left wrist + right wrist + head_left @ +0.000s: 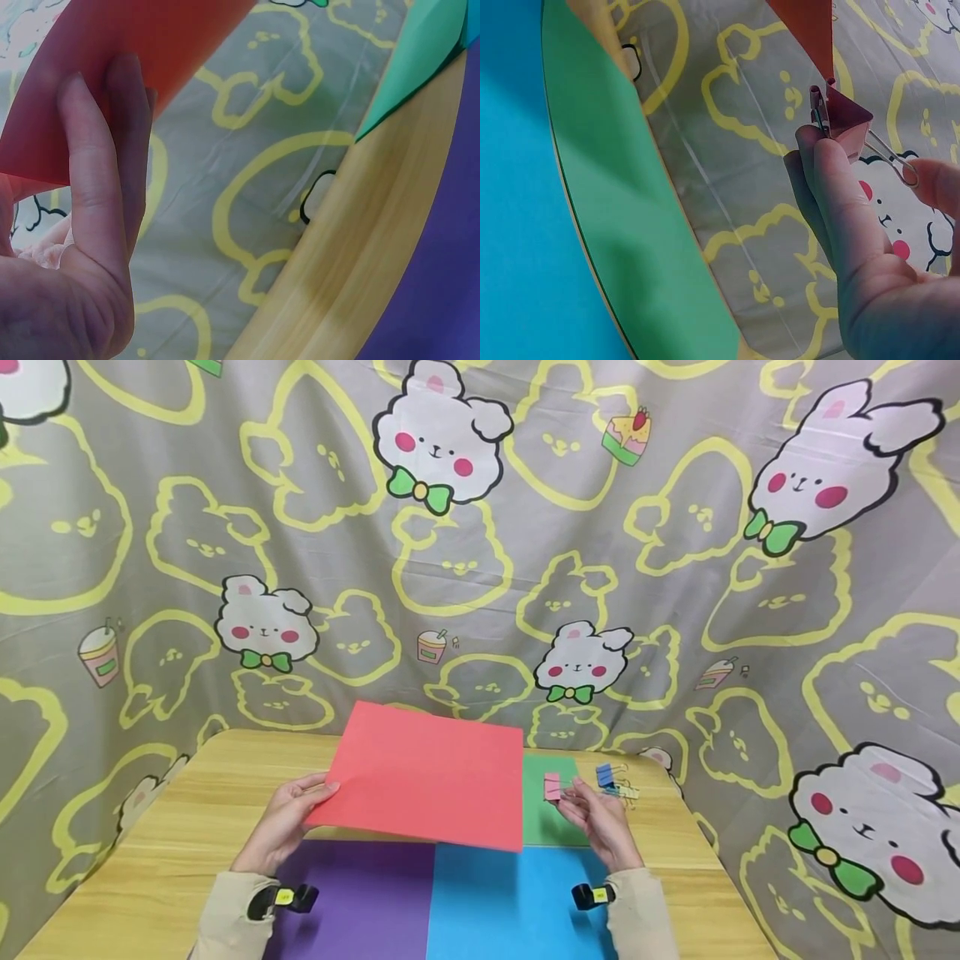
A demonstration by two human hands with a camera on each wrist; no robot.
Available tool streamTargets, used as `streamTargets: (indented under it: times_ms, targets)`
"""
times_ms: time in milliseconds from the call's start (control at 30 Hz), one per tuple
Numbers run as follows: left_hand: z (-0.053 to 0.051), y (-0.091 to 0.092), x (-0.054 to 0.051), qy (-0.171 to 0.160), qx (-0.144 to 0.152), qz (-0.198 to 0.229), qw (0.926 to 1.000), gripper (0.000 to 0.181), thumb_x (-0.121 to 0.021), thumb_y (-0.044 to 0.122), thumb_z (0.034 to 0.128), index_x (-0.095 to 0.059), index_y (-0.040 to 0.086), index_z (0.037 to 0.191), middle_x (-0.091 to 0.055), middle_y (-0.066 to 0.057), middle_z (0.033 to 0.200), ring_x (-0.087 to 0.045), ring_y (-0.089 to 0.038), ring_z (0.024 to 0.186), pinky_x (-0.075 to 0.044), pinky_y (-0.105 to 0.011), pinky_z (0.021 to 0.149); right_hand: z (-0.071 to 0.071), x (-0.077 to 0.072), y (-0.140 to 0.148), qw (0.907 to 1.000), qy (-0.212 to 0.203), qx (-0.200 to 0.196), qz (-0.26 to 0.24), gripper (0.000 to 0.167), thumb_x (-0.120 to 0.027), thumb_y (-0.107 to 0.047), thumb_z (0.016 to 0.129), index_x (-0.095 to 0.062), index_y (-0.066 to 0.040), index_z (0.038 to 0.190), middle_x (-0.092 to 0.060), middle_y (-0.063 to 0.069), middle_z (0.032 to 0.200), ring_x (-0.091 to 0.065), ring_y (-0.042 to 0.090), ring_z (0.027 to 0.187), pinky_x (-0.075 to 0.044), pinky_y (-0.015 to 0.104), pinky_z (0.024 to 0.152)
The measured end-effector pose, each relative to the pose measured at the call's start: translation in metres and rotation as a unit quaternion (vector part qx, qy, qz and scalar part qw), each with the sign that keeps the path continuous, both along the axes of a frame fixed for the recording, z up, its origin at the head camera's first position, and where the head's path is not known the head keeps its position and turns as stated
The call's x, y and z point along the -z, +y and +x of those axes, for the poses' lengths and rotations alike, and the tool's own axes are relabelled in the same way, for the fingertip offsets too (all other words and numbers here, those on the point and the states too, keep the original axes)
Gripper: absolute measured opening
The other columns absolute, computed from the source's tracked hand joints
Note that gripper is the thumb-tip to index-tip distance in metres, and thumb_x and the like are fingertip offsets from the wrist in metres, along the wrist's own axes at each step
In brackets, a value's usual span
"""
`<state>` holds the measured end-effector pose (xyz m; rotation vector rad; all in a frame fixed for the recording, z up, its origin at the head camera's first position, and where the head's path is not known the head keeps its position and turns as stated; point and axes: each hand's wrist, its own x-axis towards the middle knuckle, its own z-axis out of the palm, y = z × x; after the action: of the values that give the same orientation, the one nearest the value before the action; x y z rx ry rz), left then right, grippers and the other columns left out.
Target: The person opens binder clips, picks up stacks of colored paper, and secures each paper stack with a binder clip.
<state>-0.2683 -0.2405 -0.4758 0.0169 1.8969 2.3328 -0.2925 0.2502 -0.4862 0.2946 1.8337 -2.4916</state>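
Note:
My left hand (277,822) pinches the left edge of a red sheet of paper (427,777), thumb on top and fingers beneath. The sheet is held tilted above the table; whether it is one sheet or a stack I cannot tell. In my right hand (602,822) is a pink binder clip (552,786), pinched by its wire handles between thumb and fingers. The right wrist view shows the clip (853,131) with its mouth towards the red sheet's corner (821,37). From the head view, a small gap separates the clip from the sheet's right edge.
Purple paper (360,893), blue paper (495,902) and green paper (555,822) lie on the wooden table (172,810). Behind my right hand sit a blue binder clip (605,776) and a yellow one (628,792). A patterned curtain (480,568) hangs round the table's back and sides.

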Motion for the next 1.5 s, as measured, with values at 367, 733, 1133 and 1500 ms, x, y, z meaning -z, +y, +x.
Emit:
streamTargets:
  times_ms: [367,733,1133,1500]
  targets:
    - [-0.001,0.007,0.001,0.004,0.001,-0.004,1.0,0.021,-0.059,0.012,0.105,-0.059,0.006,0.125,-0.079,0.007,0.089,-0.076,-0.006,0.08,-0.061,-0.021,0.072,0.001,-0.002,-0.01,0.9998,0.013,-0.013,-0.012,0.033,-0.061,-0.024,0.106,-0.067,0.008,0.114,-0.077,0.007,0.089,-0.079,0.016,0.092,-0.062,0.028,0.088]
    - [-0.001,0.01,0.001,0.001,0.005,0.0,1.0,0.035,-0.057,0.01,0.1055,-0.05,-0.004,0.136,-0.08,0.007,0.088,-0.076,-0.005,0.08,-0.062,-0.02,0.071,0.004,-0.005,-0.016,0.9997,0.015,-0.018,-0.005,0.041,-0.058,-0.023,0.107,-0.059,0.014,0.126,-0.078,0.008,0.094,-0.077,0.023,0.105,-0.061,0.029,0.091]
    - [-0.003,0.011,0.001,-0.004,0.005,-0.002,1.0,0.044,-0.057,0.01,0.1057,-0.042,-0.01,0.143,-0.079,0.007,0.087,-0.076,-0.005,0.078,-0.062,-0.02,0.071,0.006,-0.008,-0.019,0.9996,0.013,-0.022,-0.012,0.043,-0.061,-0.024,0.106,-0.061,0.013,0.128,-0.079,0.01,0.098,-0.077,0.023,0.106,-0.061,0.03,0.092]
    - [-0.002,0.013,0.001,0.002,0.012,-0.004,0.9999,0.044,-0.057,0.01,0.1053,-0.043,-0.01,0.142,-0.079,0.007,0.087,-0.076,-0.006,0.078,-0.062,-0.02,0.071,0.008,-0.012,-0.025,0.9994,0.017,-0.026,-0.014,0.048,-0.06,-0.023,0.106,-0.056,0.016,0.134,-0.079,0.008,0.098,-0.074,0.027,0.112,-0.061,0.03,0.091]
